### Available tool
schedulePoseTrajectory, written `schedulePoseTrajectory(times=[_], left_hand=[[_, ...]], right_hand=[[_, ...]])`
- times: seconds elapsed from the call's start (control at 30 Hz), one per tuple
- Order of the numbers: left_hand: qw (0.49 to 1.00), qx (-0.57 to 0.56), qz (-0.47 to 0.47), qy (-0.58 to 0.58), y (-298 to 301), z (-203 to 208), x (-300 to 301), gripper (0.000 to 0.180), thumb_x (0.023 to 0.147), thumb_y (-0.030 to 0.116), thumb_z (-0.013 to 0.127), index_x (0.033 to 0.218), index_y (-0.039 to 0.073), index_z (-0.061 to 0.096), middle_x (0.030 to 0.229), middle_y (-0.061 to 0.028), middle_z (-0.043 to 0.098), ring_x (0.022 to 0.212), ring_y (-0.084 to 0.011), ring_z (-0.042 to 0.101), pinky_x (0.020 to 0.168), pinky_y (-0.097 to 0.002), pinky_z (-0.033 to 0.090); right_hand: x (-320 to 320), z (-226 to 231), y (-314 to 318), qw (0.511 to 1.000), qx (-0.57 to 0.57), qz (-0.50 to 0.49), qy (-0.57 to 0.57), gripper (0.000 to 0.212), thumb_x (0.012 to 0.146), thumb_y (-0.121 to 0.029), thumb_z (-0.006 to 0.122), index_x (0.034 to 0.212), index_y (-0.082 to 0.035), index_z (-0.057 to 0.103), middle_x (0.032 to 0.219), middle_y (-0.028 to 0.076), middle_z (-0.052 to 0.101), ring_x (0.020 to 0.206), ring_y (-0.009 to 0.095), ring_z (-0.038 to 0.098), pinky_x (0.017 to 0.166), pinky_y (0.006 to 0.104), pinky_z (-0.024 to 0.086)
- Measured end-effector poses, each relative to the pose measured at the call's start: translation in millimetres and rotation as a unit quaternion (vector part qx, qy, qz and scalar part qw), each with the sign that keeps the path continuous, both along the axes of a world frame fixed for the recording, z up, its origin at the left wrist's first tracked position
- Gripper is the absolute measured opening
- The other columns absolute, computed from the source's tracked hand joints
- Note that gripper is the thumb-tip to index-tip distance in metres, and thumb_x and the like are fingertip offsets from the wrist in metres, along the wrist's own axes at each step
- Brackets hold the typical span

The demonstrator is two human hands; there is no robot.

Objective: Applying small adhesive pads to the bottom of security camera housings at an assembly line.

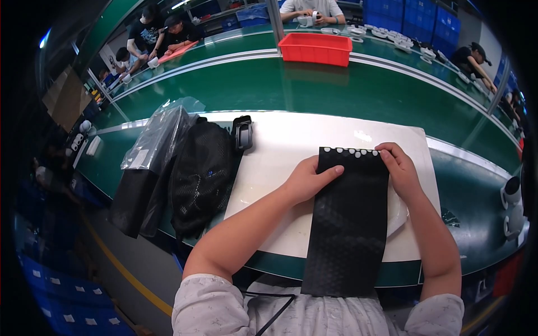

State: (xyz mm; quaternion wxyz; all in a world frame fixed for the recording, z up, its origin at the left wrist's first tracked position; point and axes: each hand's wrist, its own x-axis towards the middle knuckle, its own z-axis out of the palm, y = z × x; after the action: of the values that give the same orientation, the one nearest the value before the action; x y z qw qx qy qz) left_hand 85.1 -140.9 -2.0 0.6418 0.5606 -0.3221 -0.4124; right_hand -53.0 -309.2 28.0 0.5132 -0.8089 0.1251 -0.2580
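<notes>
I have a long black rectangular sheet with a smooth, slightly shiny face [350, 224] between my two hands, off the board and over its right half. My left hand [308, 180] is clamped on its left edge near the far end, thumb flat on top, the fingers hidden beneath. My right hand [399, 171] pinches the far right corner between thumb and fingers. My hands are apart, with the sheet's far end spanning the gap. From there it runs toward me, past the near edge of the table, its near end in front of my pale patterned cloth top [325, 313].

A row of small white round dots [358, 154] lines the far edge, uneven in spacing; one sits a little lower than its neighbours. Faint rows of rounded dimples show across the sheet's surface, which bows gently along its length.

Beneath is a flat, glossy white board [280, 145] on a smooth green tabletop [224, 84]. To the left lie a soft black mesh bag [203, 179] and a dark boxy bundle in crinkled clear plastic [137, 190]. A small black rounded-corner tray [243, 134] sits just right of the bag's far end.
</notes>
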Motion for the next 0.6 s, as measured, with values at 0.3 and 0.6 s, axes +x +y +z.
schedulePoseTrajectory(times=[0.3, 0.6], left_hand=[[1.0, -0.007, 0.003, 0.01, -0.5, -0.7, -0.5, 0.035, 0.081, 0.021, 0.057, 0.103, -0.005, 0.051, 0.096, -0.0096, 0.058, 0.088, -0.0141, 0.054, 0.077, -0.0259, 0.043], [1.0, -0.013, -0.003, 0.022, -0.2, 0.7, -1.5, 0.034, 0.081, 0.02, 0.057, 0.103, -0.005, 0.051, 0.096, -0.0093, 0.058, 0.088, -0.014, 0.054, 0.077, -0.0259, 0.043]], right_hand=[[0.1, -0.4, 0.3, 1.0, -0.009, -0.006, -0.003, 0.019, 0.087, -0.021, 0.045, 0.093, -0.004, 0.053, 0.071, -0.003, 0.046, 0.067, 0.005, 0.038, 0.062, 0.0183, 0.032], [-0.1, -1.5, -0.9, 1.0, -0.009, -0.004, 0.0, 0.018, 0.087, -0.02, 0.045, 0.093, -0.004, 0.053, 0.07, -0.003, 0.045, 0.066, 0.005, 0.038, 0.062, 0.0182, 0.032]])
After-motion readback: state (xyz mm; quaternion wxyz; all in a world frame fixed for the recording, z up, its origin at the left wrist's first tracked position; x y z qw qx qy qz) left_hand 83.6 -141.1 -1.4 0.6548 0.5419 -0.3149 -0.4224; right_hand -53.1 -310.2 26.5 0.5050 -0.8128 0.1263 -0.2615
